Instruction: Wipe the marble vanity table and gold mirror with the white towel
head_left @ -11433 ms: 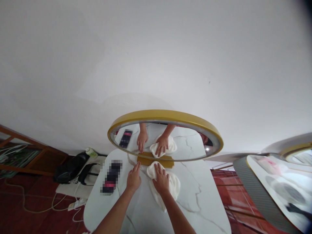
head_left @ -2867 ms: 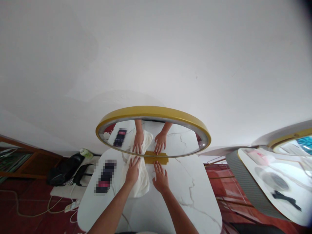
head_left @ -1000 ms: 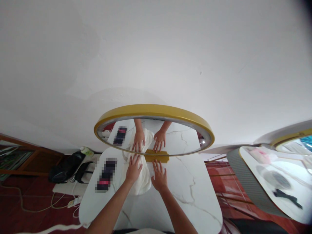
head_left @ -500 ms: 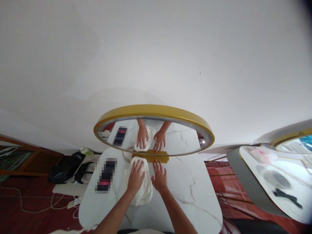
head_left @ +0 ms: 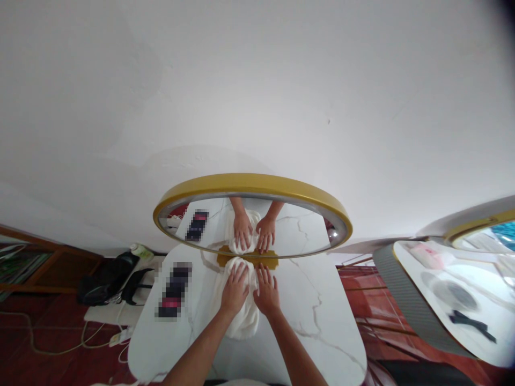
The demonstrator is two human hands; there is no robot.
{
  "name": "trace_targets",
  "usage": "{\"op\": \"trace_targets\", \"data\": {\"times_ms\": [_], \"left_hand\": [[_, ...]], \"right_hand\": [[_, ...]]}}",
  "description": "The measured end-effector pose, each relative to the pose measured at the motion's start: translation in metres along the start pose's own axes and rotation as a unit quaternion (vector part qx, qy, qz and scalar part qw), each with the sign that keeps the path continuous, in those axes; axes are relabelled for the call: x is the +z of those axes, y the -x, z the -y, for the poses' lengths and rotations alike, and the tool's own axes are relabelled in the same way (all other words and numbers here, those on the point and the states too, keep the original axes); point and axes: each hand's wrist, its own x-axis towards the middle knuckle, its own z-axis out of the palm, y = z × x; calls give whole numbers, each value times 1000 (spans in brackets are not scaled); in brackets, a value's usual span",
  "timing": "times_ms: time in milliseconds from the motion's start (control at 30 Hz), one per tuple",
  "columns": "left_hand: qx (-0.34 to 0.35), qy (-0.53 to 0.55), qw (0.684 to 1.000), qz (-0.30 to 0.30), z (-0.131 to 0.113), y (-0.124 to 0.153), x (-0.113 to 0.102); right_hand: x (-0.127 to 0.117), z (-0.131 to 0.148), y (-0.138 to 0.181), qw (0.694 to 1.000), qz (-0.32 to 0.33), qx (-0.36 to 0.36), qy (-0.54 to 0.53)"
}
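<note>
A soft white cloth [head_left: 244, 326] lies on the white marbled table [head_left: 298, 316], just in front of the mirror's gold base. Flat on top of the cloth rests my left hand [head_left: 235, 289], fingers stretched out towards the mirror. My right hand [head_left: 266, 289] lies at the cloth's right edge with its fingers spread, partly on the bare tabletop. Both hands and the cloth show again in the gold-framed mirror [head_left: 298, 230]. The cloth's part under my left palm is hidden.
A blurred dark phone-like object [head_left: 175, 289] lies on the table's left side. Rightward stands a second white table [head_left: 478, 284] with a pink-and-white packet [head_left: 428, 254] and a black strap-like item [head_left: 472, 324]. A black bag [head_left: 107, 279] and cables are at the left.
My left hand has slid right with the cloth under it, closer to my right hand. My right hand has shifted only slightly right.
</note>
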Motion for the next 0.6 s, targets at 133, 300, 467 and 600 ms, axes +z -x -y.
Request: {"op": "trace_targets", "data": {"times_ms": [133, 300, 467, 600], "left_hand": [[-30, -1, 999, -21, 16, 4, -6], [-63, -9, 996, -58, 51, 5, -11], [-93, -13, 993, -74, 78, -5, -17], [-84, -12, 994, -63, 84, -11, -20]], "right_hand": [[-2, -5, 1, 1000, 4, 12, 10], [-4, -4, 2, 1000, 12, 19, 16], [-2, -5, 1, 1000, 10, 19, 5], [-2, -6, 0, 1000, 20, 20, -2]]}}
